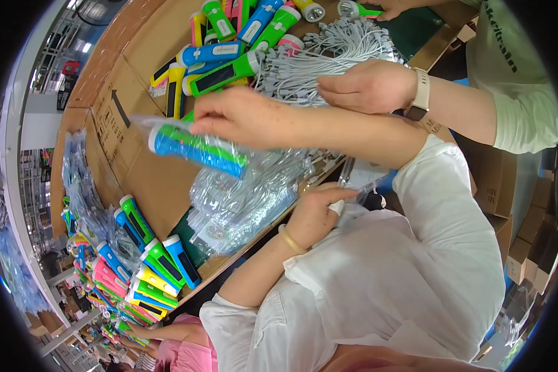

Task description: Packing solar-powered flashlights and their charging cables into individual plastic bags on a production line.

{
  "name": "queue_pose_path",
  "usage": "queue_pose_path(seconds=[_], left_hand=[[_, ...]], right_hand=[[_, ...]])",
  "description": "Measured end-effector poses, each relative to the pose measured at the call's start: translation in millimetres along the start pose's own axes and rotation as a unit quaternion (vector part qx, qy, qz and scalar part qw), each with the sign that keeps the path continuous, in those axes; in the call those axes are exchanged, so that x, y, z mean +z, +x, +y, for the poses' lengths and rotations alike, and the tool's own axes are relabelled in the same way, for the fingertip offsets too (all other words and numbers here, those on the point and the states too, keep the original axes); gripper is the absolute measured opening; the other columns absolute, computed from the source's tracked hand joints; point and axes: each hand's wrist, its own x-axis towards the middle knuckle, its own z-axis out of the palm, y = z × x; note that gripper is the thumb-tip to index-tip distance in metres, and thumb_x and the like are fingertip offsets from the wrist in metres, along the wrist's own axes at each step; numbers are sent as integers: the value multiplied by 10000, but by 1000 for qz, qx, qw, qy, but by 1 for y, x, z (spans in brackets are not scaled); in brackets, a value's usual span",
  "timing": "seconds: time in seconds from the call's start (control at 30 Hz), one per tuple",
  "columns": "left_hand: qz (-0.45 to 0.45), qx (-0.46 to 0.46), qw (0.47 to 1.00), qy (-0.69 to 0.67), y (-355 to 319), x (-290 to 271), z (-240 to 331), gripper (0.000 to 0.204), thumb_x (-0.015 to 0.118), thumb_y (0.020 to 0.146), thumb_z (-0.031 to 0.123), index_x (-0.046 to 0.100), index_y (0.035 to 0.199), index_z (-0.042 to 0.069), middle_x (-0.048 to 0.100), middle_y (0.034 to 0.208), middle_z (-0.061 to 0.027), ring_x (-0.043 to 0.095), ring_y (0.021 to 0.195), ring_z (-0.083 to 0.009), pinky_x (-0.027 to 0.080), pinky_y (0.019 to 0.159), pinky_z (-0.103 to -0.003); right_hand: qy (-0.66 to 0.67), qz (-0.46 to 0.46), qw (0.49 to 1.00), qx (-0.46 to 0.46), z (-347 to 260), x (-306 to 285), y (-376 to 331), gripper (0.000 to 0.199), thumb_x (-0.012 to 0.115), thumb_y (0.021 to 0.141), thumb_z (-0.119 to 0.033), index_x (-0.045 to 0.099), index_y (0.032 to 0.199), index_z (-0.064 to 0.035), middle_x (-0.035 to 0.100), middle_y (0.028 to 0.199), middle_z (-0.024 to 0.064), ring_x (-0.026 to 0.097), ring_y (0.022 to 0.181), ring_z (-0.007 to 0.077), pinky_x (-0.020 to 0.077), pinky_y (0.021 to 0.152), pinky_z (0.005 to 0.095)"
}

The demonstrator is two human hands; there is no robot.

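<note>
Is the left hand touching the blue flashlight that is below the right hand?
Apart. The head view shows it: a pile of clear plastic bags appears between the left hand and the blue flashlight.

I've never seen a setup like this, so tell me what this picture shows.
There's no robot, only people working by hand. The single picture comes from a fisheye camera on one person's head, looking down, so straight edges bend. That person's right hand holds bagged flashlights, blue and green. Their left hand is near the body; whether it grips anything is unclear. On the work surface lie colourful flashlights, white cables and clear plastic bags. The hand with the watch is a co-worker's.
</note>
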Motion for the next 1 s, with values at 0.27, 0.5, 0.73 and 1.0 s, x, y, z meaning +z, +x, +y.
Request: queue_pose_path(seconds=[0.27, 0.5, 0.73, 1.0], left_hand=[[250, 19, 961, -113, -108, -80, 25, 131, 658, 853, -54, 769, 901, -6, 705, 826, -99, 628, 734, -171, 464, 656, -280], [489, 161, 840, -169, -155, -98, 15, 69, 709, 811, -57, 731, 845, -2, 690, 870, -91, 647, 825, -166, 487, 779, -289], [536, 235, 793, -170, -167, -107, 5, 110, 719, 865, 43, 677, 966, 57, 686, 908, -57, 654, 850, -163, 528, 790, -288], [547, 259, 782, -149, -169, -105, -4, 81, 699, 876, 17, 682, 955, 28, 698, 976, -103, 660, 943, -204, 508, 886, -340]], right_hand=[[-54, -69, 994, 65, 28, 32, -6, 231, 646, 962, -230, 596, 903, -13, 638, 731, 132, 600, 646, 263, 466, 608, 388], [-173, 37, 984, 19, -5, 52, 3, 232, 621, 949, -149, 592, 1146, -30, 678, 1019, 178, 666, 889, 310, 531, 738, 387], [269, -15, 960, 73, -85, 23, -14, 260, 580, 1025, -230, 670, 940, 0, 651, 849, 24, 531, 747, 66, 419, 660, 232], [106, -79, 991, 9, -120, 39, -15, 99, 698, 918, -102, 709, 915, -4, 635, 889, 61, 579, 819, 122, 442, 721, 241]])
